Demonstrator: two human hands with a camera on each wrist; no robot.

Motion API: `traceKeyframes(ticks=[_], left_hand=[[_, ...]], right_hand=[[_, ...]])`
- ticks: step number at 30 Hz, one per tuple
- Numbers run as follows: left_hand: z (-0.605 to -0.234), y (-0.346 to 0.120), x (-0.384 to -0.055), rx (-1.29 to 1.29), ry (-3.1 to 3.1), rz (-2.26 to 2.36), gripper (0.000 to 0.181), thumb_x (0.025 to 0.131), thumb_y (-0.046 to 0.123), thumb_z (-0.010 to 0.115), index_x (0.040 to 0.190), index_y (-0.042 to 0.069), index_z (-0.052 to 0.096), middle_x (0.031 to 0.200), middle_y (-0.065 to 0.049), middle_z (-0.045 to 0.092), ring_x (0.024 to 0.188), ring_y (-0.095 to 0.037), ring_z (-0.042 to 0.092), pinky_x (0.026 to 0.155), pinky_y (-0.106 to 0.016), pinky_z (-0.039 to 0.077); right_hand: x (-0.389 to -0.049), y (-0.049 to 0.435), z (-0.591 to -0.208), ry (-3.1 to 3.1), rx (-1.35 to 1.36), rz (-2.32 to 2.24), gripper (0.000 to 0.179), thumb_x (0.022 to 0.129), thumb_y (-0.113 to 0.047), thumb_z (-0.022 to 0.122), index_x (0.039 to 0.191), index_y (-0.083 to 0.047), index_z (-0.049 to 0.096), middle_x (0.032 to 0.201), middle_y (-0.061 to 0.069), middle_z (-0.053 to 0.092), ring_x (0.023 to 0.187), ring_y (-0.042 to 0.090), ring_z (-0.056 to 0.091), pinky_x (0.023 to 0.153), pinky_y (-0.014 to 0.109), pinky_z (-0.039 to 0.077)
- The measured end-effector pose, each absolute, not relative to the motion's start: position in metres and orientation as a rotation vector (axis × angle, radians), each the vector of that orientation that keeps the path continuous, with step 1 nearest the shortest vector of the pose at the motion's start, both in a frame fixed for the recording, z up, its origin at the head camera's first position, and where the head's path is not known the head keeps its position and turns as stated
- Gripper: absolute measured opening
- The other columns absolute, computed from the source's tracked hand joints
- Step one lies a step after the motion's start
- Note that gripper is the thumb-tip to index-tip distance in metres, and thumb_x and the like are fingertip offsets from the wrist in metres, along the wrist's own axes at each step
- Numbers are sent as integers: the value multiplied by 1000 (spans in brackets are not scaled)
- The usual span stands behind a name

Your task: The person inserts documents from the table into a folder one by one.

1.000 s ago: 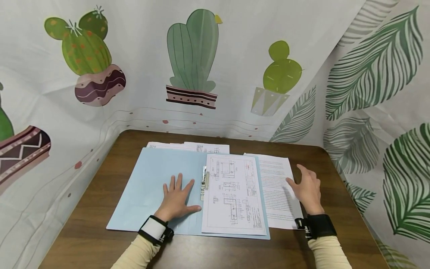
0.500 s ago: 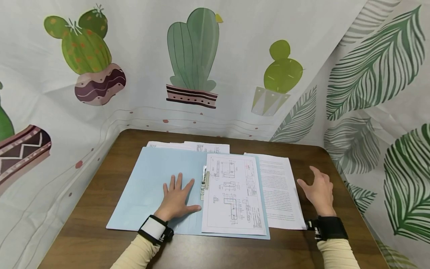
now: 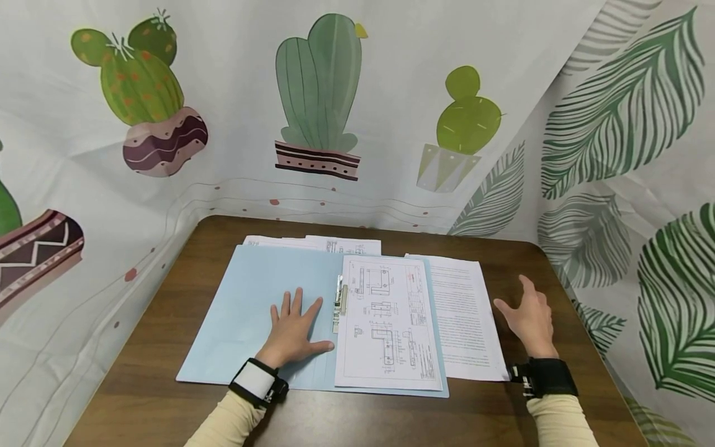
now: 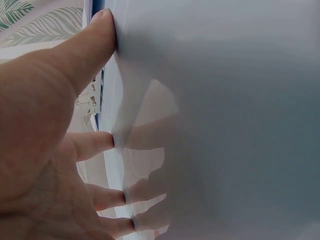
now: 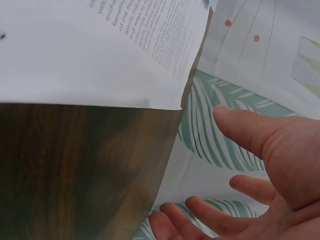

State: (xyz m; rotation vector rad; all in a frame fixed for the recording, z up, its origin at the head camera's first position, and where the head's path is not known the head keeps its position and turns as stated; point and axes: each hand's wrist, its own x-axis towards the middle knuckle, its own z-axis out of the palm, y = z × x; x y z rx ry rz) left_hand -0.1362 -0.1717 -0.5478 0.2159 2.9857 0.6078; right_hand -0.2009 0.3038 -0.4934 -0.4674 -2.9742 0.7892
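A light blue folder (image 3: 274, 267) lies spread on the table, its metal clip (image 3: 339, 304) along the fold. On its right half rests a sheet with technical drawings (image 3: 391, 323). My left hand (image 3: 293, 335) presses its spread fingers on the folder's left cover; the left wrist view shows the fingertips touching the glossy blue surface (image 4: 240, 125). To the right, a printed text page (image 3: 469, 316) sticks out from under the folder. Beyond that page's right edge, my right hand (image 3: 530, 323) is held over the table with thumb and fingers apart, holding nothing.
More papers (image 3: 341, 244) show behind the folder's far edge. The brown wooden table (image 3: 139, 347) ends at a cloth (image 3: 234, 124) printed with cacti and leaves, which hangs behind it and along the sides.
My right hand has moved right, from over the text page's edge to beside it, then stays about there. My left hand keeps its place on the folder.
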Motion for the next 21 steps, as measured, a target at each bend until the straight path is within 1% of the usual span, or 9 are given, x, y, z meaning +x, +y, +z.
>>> traceKeyframes(ticks=[7,14,21], left_hand=[[-549,-171,-136,213,2975,619,101,75,59,85,154,8,48,163,-37,17,149,-61,7,110,-81,7],[-548,-171,-135,221,2972,619,101,76,60,84,154,7,48,163,-37,17,149,-61,8,110,-81,8],[-545,-171,-135,215,2972,619,100,76,58,85,154,7,47,163,-37,17,149,-61,7,110,-81,7]], right_hand=[[-204,298,-499,-3020,-481,824,92,95,-24,73,163,-6,14,152,42,31,134,63,35,98,76,36],[-204,293,-501,-3080,-453,833,93,95,-25,73,163,-4,14,149,42,35,131,62,40,95,74,40],[-203,289,-503,-3117,-422,883,92,95,-24,72,162,-1,12,153,41,31,132,61,40,99,73,38]])
